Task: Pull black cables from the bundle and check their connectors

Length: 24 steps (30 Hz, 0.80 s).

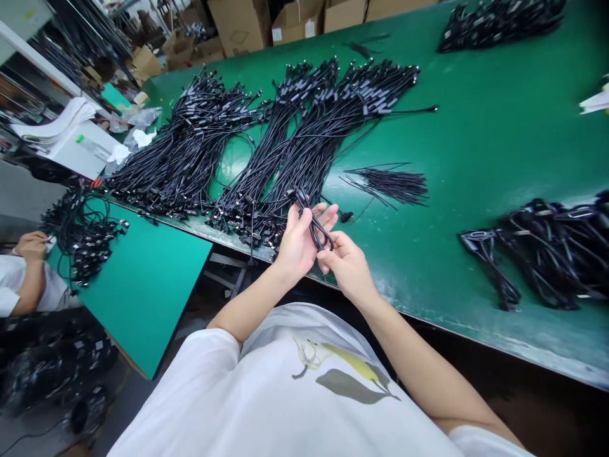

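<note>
A black cable [318, 230], folded into a small coil, is held between my two hands above the table's front edge. My left hand [299, 242] is palm up with the coil lying across it, thumb against the loops. The fingers of my right hand [346, 263] pinch the coil's near end. Just beyond my hands lies a long bundle of black cables [304, 152] with connectors at both ends. A pile of thin black ties [392, 183] rests to the right of it.
Another cable bundle [185, 139] spreads at the left. Coiled cables [561, 251] are heaped at the right, with more coils [499, 22] at the far right. A co-worker's hand [32, 246] is beside a lower green table [147, 273]. Cardboard boxes [240, 28] stand behind.
</note>
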{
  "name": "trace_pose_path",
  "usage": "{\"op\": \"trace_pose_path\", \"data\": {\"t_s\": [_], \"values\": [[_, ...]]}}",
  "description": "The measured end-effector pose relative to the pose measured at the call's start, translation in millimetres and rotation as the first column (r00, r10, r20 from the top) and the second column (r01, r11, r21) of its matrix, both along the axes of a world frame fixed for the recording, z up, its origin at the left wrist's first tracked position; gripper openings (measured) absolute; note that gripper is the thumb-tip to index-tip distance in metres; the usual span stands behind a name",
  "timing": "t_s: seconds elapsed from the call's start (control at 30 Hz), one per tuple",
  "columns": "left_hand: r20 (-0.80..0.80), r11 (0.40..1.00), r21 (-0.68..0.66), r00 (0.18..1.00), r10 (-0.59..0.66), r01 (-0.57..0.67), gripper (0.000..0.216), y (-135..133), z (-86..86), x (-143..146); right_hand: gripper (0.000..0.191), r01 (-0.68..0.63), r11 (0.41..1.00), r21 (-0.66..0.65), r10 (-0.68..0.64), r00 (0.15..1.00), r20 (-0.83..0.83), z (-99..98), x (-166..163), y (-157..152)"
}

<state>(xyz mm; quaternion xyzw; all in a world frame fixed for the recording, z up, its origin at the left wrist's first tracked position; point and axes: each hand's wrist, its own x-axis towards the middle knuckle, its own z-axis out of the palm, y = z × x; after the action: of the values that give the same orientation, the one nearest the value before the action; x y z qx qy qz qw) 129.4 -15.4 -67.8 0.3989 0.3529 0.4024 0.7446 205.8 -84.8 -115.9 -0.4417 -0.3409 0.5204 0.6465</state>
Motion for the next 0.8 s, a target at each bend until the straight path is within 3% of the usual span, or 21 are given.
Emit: {"op": "trace_pose_path", "data": {"t_s": [0.1,0.2,0.3,0.4,0.47,0.53,0.67,0.8], "values": [[0.022,0.996,-0.086,1.000,-0.010,0.011,0.031,7,2.9,4,0.035,0.021,1.000,-0.013,-0.020,0.997,0.079,-4.1,2,-2],[-0.005,0.989,-0.147,1.000,0.017,-0.017,0.031,10,6.0,6,0.035,0.095,0.995,-0.034,-0.082,0.957,0.280,-7.2,2,-5],[0.051,0.989,-0.117,0.995,-0.084,0.090,0.031,8,6.0,7,0.033,0.172,0.985,-0.019,-0.149,0.900,0.410,-6.5,1,-10],[0.103,0.974,-0.036,0.970,-0.221,0.225,0.031,1,3.6,5,0.038,0.084,0.996,0.024,-0.088,0.971,0.224,-2.3,4,-15],[0.071,0.962,-0.010,0.960,-0.273,0.274,0.037,-2,2.0,4,0.042,0.005,0.997,0.078,-0.008,1.000,0.029,0.9,6,-18],[0.006,0.954,-0.019,0.954,-0.300,0.300,0.046,-6,0.4,6,0.043,-0.020,0.993,0.112,0.027,0.998,-0.060,2.5,7,-20],[-0.068,0.975,-0.059,0.973,-0.219,0.216,0.056,-12,-4.8,15,0.042,0.008,0.996,0.091,-0.004,0.999,-0.042,-1.9,4,-22],[0.051,0.986,-0.040,0.986,-0.161,0.163,0.051,-19,-8.4,21,0.038,0.093,0.994,0.064,-0.096,0.995,0.040,-11.1,4,-22]]}}
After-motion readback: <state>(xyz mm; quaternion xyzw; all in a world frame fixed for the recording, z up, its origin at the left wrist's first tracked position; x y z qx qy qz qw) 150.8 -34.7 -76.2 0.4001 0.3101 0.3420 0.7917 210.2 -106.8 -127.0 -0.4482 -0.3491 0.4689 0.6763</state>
